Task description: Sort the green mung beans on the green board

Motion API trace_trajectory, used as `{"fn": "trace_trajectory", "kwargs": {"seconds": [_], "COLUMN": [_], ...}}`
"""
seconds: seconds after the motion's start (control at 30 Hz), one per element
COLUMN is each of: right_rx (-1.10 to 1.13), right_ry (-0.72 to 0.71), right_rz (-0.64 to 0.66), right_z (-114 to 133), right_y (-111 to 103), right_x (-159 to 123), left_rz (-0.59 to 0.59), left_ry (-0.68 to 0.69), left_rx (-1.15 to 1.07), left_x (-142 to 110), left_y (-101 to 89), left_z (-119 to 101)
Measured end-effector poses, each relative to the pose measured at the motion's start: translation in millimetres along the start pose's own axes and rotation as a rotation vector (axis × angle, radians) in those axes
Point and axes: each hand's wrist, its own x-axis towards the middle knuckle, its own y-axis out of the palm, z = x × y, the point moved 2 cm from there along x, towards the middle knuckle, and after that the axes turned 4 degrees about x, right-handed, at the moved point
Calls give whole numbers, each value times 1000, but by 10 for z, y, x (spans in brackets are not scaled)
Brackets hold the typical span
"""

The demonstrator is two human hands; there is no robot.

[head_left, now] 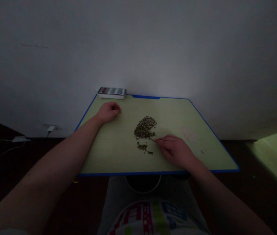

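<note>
A pile of small dark green-brown beans or seeds (144, 128) lies mid-board, with paler grains mixed in at its upper right. Smaller loose clusters (142, 147) are spread just below it. My right hand (174, 148) pinches a thin, stick-like tool (153, 140), its tip beside the pile's lower right edge; the dim light hides its exact kind. Up at the left, my left hand (109, 112) rests on the board with fingers curled inward, and whatever they may hold is hidden. To the right of my right hand is a thin scatter of pale grains (188, 133).
The pale yellow-green board (114, 153) has a blue rim. A phone (112, 91) lies on a white box (111, 96) at its far left corner, against the wall. A small dark sliver (202, 151) lies at right. Below the near edge, a round container (143, 187) sits between my legs.
</note>
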Motion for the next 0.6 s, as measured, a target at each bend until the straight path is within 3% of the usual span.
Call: {"fn": "trace_trajectory", "kwargs": {"seconds": [0.6], "right_rx": [198], "right_ry": [-124], "right_rz": [92], "right_z": [83], "right_y": [-102], "right_x": [-113], "left_rz": [-2], "left_ry": [-28], "left_rx": [-9], "left_x": [-23], "left_y": [-10], "left_z": [-38]}}
